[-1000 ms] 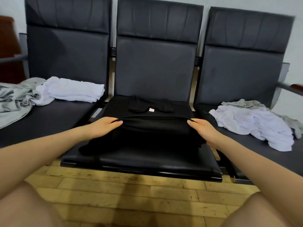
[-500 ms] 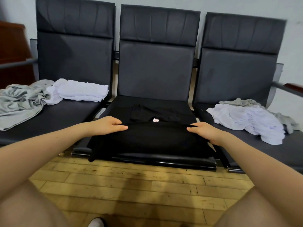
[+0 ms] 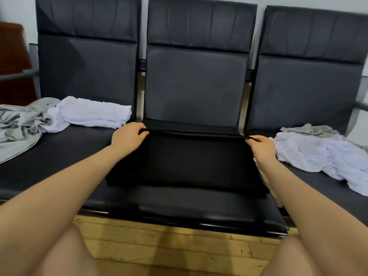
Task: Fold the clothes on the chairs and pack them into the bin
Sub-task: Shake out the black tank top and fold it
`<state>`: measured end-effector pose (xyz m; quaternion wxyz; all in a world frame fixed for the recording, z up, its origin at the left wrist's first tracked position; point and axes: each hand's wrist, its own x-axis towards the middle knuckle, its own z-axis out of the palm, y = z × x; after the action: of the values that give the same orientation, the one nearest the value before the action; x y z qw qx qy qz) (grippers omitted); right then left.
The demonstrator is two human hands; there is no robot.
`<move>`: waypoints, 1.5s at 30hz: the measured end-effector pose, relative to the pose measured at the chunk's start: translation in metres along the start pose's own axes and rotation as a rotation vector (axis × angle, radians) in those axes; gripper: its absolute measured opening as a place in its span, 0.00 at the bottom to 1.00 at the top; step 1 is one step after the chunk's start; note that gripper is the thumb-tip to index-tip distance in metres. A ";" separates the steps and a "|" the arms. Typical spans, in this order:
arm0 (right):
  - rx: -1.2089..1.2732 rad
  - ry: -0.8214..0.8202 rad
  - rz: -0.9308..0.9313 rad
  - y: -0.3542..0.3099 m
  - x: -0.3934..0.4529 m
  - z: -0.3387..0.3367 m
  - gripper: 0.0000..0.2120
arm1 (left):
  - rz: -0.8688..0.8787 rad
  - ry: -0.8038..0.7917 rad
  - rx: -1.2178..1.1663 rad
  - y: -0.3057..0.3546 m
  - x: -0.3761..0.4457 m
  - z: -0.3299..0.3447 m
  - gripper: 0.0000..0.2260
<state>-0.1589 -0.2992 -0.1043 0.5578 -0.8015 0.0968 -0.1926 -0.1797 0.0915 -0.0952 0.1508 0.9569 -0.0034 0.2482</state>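
Note:
A black garment (image 3: pixel 191 162) lies folded over on the middle chair seat (image 3: pixel 199 208). My left hand (image 3: pixel 127 138) pinches its far left corner and my right hand (image 3: pixel 260 146) pinches its far right corner, holding the folded edge taut near the seat back. On the left seat lie a white garment (image 3: pixel 93 114) and a crumpled grey one (image 3: pixel 18 124). The right seat holds a loose white garment (image 3: pixel 318 156) on top of a grey piece (image 3: pixel 310 129). No bin is in view.
Three dark padded chairs (image 3: pixel 195 82) stand joined in a row against a pale wall. A wooden plank floor (image 3: pixel 179 250) runs below the seats. Brown wooden furniture (image 3: pixel 12 62) stands at the far left. My bare knees fill the bottom corners.
Both hands carried the garment's near edge away from me toward the seat back, folding it over; the collar and white label are now covered. The camera moved closer.

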 end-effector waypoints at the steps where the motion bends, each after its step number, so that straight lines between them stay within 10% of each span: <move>1: -0.002 0.015 0.013 0.004 0.006 0.005 0.06 | -0.016 0.019 -0.015 0.003 0.006 0.006 0.12; 10: -0.143 0.212 -0.019 0.018 0.059 0.043 0.12 | -0.094 0.065 0.021 0.008 0.058 0.063 0.13; 20: -0.186 -0.022 0.135 0.042 0.078 0.043 0.36 | -0.069 0.026 0.151 0.003 0.069 0.096 0.11; 33: -0.301 -0.061 -0.020 0.038 0.059 0.014 0.09 | 0.276 -0.205 -0.008 0.082 -0.005 0.093 0.12; 45: -0.504 -0.097 0.178 0.035 0.035 0.007 0.26 | 0.164 -0.258 0.163 0.085 -0.022 0.084 0.20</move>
<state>-0.1222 -0.3188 -0.1317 0.3592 -0.9118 0.1846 -0.0739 -0.1664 -0.0155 -0.1514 0.0502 0.9864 -0.0806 0.1341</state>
